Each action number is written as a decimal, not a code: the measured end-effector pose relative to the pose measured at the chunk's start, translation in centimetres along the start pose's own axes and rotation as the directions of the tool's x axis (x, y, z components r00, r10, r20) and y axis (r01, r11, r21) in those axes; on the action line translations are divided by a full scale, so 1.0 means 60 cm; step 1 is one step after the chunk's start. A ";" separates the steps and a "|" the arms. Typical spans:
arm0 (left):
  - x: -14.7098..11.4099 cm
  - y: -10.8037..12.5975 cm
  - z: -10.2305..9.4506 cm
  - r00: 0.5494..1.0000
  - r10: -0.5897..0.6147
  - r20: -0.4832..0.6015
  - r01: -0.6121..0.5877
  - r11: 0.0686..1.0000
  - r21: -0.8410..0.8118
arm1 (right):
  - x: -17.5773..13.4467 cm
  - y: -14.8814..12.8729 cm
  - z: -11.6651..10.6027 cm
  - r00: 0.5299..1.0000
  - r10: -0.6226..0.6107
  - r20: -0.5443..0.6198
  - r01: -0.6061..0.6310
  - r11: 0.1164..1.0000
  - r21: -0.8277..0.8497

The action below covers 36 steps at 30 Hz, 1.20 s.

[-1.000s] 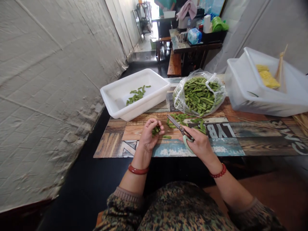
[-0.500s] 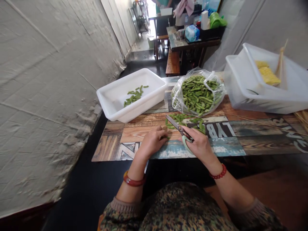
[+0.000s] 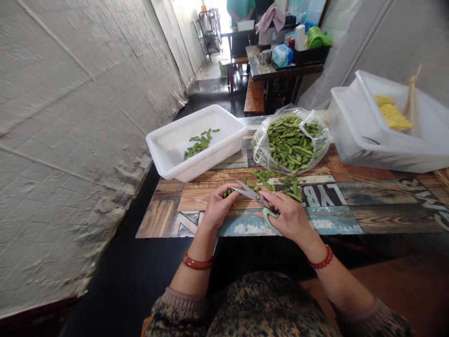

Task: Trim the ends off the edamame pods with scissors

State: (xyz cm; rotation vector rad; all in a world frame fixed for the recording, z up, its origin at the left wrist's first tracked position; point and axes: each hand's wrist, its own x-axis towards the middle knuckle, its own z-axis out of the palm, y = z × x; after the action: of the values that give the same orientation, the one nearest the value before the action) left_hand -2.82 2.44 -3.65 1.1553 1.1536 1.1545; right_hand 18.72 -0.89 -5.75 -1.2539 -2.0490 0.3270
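My left hand (image 3: 220, 203) pinches a green soybean pod (image 3: 228, 192) between thumb and fingers, just above the table. In my right hand (image 3: 288, 214) are scissors (image 3: 255, 196) with pale green handles, their blades spread apart and the tips at the pod. Several loose pods (image 3: 264, 176) lie on the table beyond the scissors. Behind them a clear plastic bag (image 3: 260, 145) stands open, full of pods (image 3: 289, 145). To its left, a white tub (image 3: 164, 140) holds a small heap of pods (image 3: 198, 146).
Nested white plastic tubs (image 3: 345, 124) stand at the right, with a yellow packet (image 3: 394, 117) and thin sticks (image 3: 410, 105) inside. Long thin skewers (image 3: 368, 179) lie across the patterned tabletop (image 3: 326, 222). Farther back are another table (image 3: 257, 70), a bench (image 3: 254, 96) and a person in green (image 3: 241, 8).
My left hand has lifted slightly and a pod now shows in its fingers. The scissors' blades have opened and come to that pod. The view has shifted a little.
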 end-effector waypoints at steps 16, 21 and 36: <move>0.000 -0.018 -0.013 0.980 0.155 0.124 -0.155 0.988 -0.006 | -0.001 -0.001 0.000 0.999 -0.032 0.024 0.030 0.996 0.081; -0.002 -0.017 -0.011 0.980 0.154 0.122 -0.153 0.988 -0.022 | -0.001 -0.002 -0.001 0.998 -0.031 0.051 0.026 0.994 0.106; -0.006 0.001 -0.015 0.964 0.255 0.081 -0.263 0.959 0.103 | -0.002 -0.003 0.004 0.994 -0.080 0.070 0.073 0.993 0.092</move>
State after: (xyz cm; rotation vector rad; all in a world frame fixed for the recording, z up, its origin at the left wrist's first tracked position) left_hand -3.74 2.11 -3.62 1.4551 1.0483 1.2496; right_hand 18.48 -1.03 -5.88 -1.1214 -2.1144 0.4296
